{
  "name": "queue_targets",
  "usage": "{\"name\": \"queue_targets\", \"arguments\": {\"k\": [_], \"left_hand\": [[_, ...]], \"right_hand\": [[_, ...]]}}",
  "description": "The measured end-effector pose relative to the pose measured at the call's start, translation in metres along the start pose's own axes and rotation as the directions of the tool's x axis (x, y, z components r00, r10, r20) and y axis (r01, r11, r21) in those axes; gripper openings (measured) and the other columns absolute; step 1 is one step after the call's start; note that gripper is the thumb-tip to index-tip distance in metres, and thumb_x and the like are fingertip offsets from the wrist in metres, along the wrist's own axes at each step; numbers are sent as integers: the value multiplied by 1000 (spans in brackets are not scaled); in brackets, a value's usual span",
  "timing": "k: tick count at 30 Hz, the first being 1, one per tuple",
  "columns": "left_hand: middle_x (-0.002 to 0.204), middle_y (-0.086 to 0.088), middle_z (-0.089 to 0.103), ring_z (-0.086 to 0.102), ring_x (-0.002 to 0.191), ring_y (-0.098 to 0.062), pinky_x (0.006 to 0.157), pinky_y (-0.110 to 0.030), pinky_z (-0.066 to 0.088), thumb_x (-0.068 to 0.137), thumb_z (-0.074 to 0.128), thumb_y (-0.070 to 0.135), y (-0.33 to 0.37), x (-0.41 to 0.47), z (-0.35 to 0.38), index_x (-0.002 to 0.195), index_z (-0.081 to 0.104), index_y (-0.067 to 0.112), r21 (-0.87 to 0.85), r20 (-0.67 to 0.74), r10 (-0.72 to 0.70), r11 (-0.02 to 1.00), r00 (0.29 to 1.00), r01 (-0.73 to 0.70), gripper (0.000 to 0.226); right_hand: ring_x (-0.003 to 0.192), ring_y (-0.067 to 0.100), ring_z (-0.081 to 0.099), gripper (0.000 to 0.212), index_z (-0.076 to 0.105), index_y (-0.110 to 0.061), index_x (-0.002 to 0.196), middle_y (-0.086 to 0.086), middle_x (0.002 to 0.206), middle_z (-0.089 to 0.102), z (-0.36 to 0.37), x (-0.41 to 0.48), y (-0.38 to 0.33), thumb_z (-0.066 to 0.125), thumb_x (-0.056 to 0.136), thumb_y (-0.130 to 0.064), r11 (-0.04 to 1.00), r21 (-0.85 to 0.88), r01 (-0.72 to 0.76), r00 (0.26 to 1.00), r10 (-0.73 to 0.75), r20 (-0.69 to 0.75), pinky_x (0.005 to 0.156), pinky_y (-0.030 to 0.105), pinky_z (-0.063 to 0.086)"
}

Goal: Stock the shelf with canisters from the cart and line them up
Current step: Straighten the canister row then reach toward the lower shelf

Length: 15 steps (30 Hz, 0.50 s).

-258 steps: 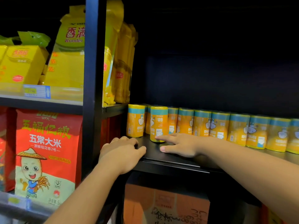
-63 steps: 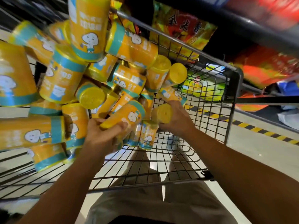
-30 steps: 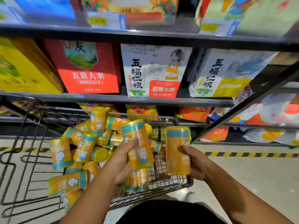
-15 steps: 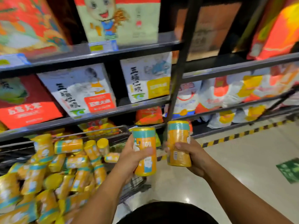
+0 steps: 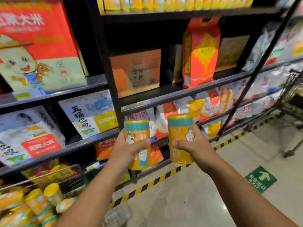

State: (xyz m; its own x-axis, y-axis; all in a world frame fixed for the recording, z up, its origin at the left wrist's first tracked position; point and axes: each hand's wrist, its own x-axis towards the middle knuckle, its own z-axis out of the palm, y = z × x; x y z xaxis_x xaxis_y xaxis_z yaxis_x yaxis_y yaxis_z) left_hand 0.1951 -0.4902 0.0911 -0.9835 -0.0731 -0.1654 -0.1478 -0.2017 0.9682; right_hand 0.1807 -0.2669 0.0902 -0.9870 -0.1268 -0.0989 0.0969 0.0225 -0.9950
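I hold two upright yellow canisters with teal bands in front of the shelving. My left hand (image 5: 127, 149) grips the left canister (image 5: 138, 133), and my right hand (image 5: 192, 145) grips the right canister (image 5: 179, 128). Both sit side by side at chest height, apart by a small gap. The wire cart (image 5: 72, 169) is at the lower left, and several more canisters (image 5: 36, 202) lie piled in it. A row of yellow canisters (image 5: 172, 3) lines the top shelf at the upper edge of the view.
Black metal shelving (image 5: 105, 51) holds rice bags and a brown carton (image 5: 136, 71). A red bag (image 5: 200, 53) stands right of the carton. A yellow-black floor stripe (image 5: 165, 176) runs along the shelf base. A second wire rack (image 5: 293, 95) stands at the far right.
The view has swung up and to the right, so the cart dropped to the lower left. Both hands rose slightly with their canisters, which stay upright.
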Motion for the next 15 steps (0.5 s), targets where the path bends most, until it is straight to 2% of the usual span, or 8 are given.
{"name": "queue_targets", "arguments": {"k": [2, 4, 8, 12, 15], "left_hand": [[89, -1, 77, 75, 82, -23, 71, -42, 58, 56, 92, 15, 19, 14, 16, 108, 60, 22, 25, 39, 48, 999, 998, -49, 62], [88, -1, 76, 75, 82, -23, 71, -43, 59, 59, 84, 19, 39, 30, 30, 108, 59, 21, 19, 62, 101, 995, 993, -102, 55], [85, 0, 74, 74, 79, -21, 65, -34, 57, 61, 82, 19, 73, 68, 64, 108, 59, 17, -23, 127, 188, 982, 974, -187, 52], [89, -3, 72, 73, 83, -23, 72, -40, 59, 60, 86, 25, 102, 109, 90, 113, 58, 17, -29, 165, 254, 967, 953, -253, 60], [98, -3, 74, 74, 91, -22, 77, -41, 61, 60, 87, 31, 128, 137, 98, 119, 57, 20, -10, 175, 314, 948, 933, -317, 67]], "right_hand": [[88, 14, 74, 50, 54, -31, 119, -8, 95, 75, -14, 10, -18, 79, 82, -9, 998, -11, 64, 997, -64, -35, 68, 29, 59], [91, 15, 74, 53, 53, -32, 120, -6, 97, 75, -24, 22, -37, 83, 80, -13, 993, -7, 121, 989, -121, -82, 70, 30, 60], [92, 19, 74, 69, 54, -32, 123, 0, 102, 74, -40, 50, -70, 86, 62, -31, 971, 4, 239, 959, -235, -159, 73, 36, 61], [90, 19, 73, 68, 57, -30, 118, -2, 96, 74, -54, 86, -101, 85, 56, -37, 941, 11, 339, 925, -332, -182, 67, 31, 59], [94, 20, 73, 60, 56, -30, 119, -1, 100, 74, -63, 117, -128, 82, 65, -29, 927, -41, 373, 912, -374, -170, 70, 34, 60]]}}
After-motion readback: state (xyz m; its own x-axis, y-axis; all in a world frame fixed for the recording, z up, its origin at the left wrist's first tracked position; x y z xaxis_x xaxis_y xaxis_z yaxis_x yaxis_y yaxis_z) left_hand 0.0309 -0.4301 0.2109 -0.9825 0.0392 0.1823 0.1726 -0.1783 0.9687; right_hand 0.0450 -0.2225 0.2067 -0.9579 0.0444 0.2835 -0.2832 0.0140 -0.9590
